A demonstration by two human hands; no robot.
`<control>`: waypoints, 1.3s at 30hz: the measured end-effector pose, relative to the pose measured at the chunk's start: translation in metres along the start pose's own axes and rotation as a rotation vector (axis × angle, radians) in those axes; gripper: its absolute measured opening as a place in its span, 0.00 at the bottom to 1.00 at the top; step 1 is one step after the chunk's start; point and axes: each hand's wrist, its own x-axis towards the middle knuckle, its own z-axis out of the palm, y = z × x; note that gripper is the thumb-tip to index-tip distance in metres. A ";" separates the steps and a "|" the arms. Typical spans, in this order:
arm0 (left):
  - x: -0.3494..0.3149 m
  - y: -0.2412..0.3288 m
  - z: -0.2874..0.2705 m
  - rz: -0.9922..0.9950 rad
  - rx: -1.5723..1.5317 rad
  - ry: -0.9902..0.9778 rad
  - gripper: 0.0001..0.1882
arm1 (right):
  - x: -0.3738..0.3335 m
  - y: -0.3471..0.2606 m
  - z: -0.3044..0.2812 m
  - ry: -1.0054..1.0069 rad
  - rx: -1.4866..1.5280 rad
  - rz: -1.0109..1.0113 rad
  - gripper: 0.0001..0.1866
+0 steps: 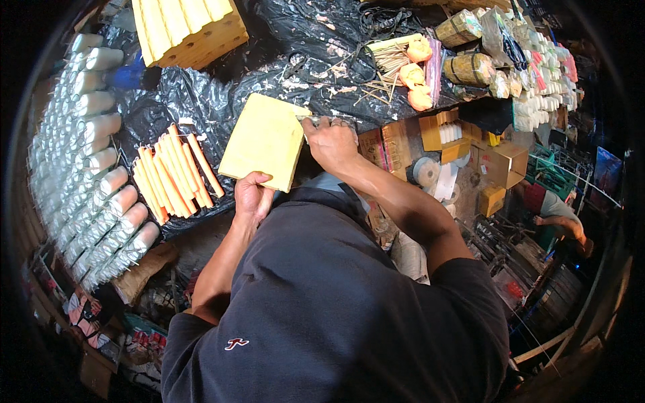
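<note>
yellow block [263,144]: over near edge of black sheet [201,87], right of orange sticks [178,176]; broad face up, long axis near-left to far-right | left hand [252,200]: thumb clamped over near edge | right hand [332,143]: fingers curled at far-right corner, cannot tell what they hold

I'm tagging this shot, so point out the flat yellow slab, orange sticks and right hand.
Yellow slab [264,142]: head view, middle of its broad face.
Orange sticks [175,176]: head view, middle of the pile.
Right hand [333,144]: head view, back of the hand.
</note>
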 end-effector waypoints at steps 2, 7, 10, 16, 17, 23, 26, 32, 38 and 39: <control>0.001 -0.004 -0.005 -0.005 0.012 0.007 0.33 | 0.006 0.001 0.010 -0.026 -0.023 0.030 0.11; 0.002 -0.005 -0.011 -0.006 0.015 -0.010 0.33 | 0.008 -0.005 0.006 -0.062 -0.069 0.020 0.10; 0.001 -0.006 -0.010 0.000 0.006 -0.027 0.33 | 0.010 -0.005 0.011 -0.040 -0.028 0.002 0.09; 0.004 -0.008 -0.016 0.007 0.002 -0.043 0.33 | 0.015 -0.008 0.009 -0.084 -0.040 0.041 0.09; 0.004 -0.008 -0.016 0.002 -0.006 -0.040 0.34 | 0.021 -0.002 0.018 -0.083 -0.006 0.051 0.09; 0.003 -0.009 -0.016 0.010 -0.027 -0.060 0.33 | 0.015 -0.011 0.012 -0.092 0.032 0.039 0.09; 0.002 -0.008 -0.011 0.013 -0.032 -0.048 0.33 | 0.023 -0.007 0.022 -0.109 0.036 0.102 0.10; 0.000 -0.008 -0.008 0.013 -0.038 -0.023 0.35 | 0.023 -0.007 0.016 -0.087 0.073 0.059 0.09; 0.003 -0.006 -0.008 0.019 -0.026 -0.034 0.35 | 0.022 -0.009 0.009 -0.143 0.089 0.052 0.10; 0.003 -0.006 -0.010 0.011 -0.020 -0.036 0.35 | 0.023 -0.008 0.011 -0.142 0.082 0.055 0.10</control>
